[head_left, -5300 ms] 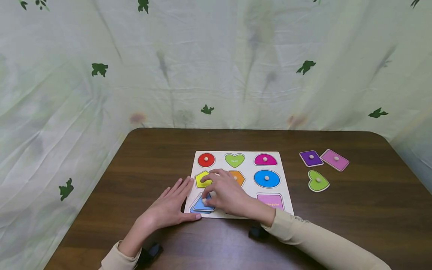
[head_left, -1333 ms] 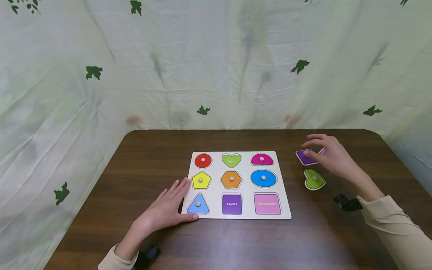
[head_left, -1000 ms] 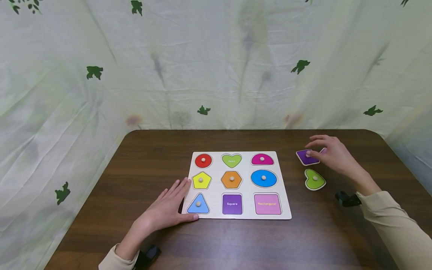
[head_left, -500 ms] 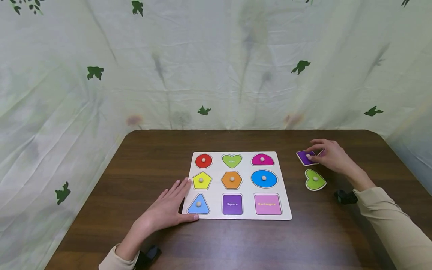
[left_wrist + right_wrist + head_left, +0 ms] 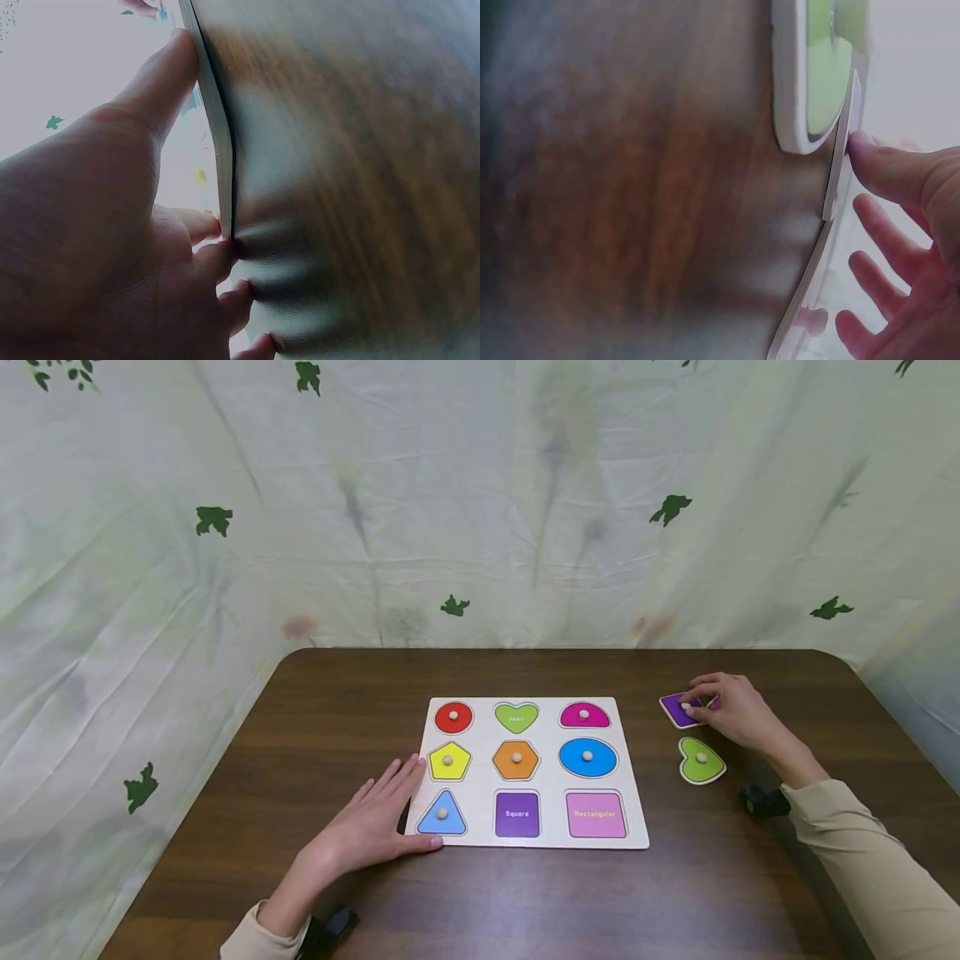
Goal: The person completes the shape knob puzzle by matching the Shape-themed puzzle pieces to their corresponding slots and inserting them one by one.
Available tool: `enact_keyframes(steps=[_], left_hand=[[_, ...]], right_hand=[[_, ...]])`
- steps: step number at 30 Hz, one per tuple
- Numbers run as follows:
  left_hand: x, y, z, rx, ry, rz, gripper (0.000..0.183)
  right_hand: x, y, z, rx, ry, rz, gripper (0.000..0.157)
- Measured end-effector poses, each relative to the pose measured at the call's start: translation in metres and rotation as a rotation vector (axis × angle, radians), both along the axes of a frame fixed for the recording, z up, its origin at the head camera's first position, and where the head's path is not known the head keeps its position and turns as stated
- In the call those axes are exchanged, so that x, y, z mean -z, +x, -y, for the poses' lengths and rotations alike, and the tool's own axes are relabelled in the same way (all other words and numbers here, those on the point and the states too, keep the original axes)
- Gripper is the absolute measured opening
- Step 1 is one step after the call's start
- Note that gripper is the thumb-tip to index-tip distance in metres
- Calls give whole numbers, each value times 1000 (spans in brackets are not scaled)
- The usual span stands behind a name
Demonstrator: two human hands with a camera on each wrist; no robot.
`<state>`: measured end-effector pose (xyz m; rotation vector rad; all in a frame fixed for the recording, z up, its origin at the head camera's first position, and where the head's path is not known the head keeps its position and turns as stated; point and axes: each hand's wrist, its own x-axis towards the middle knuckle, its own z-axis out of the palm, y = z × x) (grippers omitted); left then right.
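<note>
Right hand (image 5: 735,710): newly pinching knobbed purple square piece (image 5: 676,712), right of smooth white rectangular board (image 5: 551,777); left hand (image 5: 373,827), fingers extended, touches board.

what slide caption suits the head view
Right grip pinches loose purple square by its knob; left grip touches puzzle board.

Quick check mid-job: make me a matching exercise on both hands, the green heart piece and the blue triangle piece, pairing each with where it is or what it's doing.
1. Left hand
2. Right hand
3. Green heart piece
4. Blue triangle piece

A. Lying loose on the table
B. Seated in the near-left recess of the white board
C. Pinching the purple square piece
D. Resting at the board's left edge

Pairs: 1-D, 2-C, 3-A, 4-B
</note>
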<state>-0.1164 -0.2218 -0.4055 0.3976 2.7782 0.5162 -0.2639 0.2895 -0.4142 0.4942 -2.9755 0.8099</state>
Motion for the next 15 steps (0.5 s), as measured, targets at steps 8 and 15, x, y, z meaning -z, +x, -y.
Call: enact_keyframes(steps=[8, 15], left_hand=[[0, -1, 0, -2, 3, 4, 111], [0, -2, 0, -7, -1, 10, 111]], right_hand=[[-1, 1, 2, 36, 12, 31, 23], [-6, 5, 7, 23, 5, -14, 18]])
